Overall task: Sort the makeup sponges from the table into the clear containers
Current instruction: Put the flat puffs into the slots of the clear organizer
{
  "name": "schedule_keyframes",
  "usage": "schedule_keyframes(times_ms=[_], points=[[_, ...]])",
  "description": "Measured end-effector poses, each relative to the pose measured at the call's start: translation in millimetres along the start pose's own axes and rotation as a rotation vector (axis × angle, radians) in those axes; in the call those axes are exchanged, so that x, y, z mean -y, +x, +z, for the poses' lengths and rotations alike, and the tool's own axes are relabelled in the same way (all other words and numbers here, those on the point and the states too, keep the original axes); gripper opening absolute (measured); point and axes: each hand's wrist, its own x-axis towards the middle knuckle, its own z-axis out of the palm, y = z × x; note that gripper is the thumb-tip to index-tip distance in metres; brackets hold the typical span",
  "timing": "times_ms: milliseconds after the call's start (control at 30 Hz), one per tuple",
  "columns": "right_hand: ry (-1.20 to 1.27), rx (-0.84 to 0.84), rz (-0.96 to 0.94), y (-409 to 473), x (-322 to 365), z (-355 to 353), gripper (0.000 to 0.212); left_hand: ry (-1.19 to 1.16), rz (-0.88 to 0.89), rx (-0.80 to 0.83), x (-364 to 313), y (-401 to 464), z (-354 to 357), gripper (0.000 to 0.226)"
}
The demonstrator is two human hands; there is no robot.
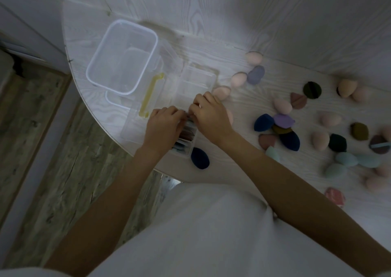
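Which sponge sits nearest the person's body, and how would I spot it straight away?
Start at the narrow clear container under both hands, at the near edge of the white table. Just right of its near end lies a dark navy egg-shaped sponge. It lies alone there, while the other navy sponges sit in the cluster farther right.

sponges (283, 120) lie scattered right of the containers (122, 56).

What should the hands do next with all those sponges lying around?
Probably the right hand should reach for the dark blue sponge lying beside the narrow clear container. Both hands, the left hand too, are at that container, already tucking flat sponges in, and that loose one is nearest.
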Motion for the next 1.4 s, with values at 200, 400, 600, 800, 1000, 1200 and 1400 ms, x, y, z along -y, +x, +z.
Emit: schedule_keyframes(times_ms=[200,400,600,800,1000,1200,1400], points=[[0.007,0.062,-0.019,-3,-1,1,0.013,0.09,-0.002,0.054,4,8,-6,0.002],[-0.119,0.191,-0.044,10,6,-3,0.02,0.045,0.026,0.062,-5,10,-10,0.023],[-0.066,0.145,-0.029,11,9,-1,0.021,0.175,0.015,0.098,-8,-3,-7,0.031],[0.065,0.098,0.079,-3,2,6,0.011,0.212,-0.044,0.148,-15,3,-6,0.048],[0.345,0.016,0.282,-30,-23,-34,0.01,0.1,-0.028,0.107,-8,-7,-5,0.028],[0.231,0.146,0.405,-108,-54,-57,0.016,-0.211,0.059,-0.123,-40,-20,-4,0.025],[-0.036,0.088,0.633,-161,-85,-66,0.013,-0.36,0.178,0.14,-104,-4,42,0.034]])
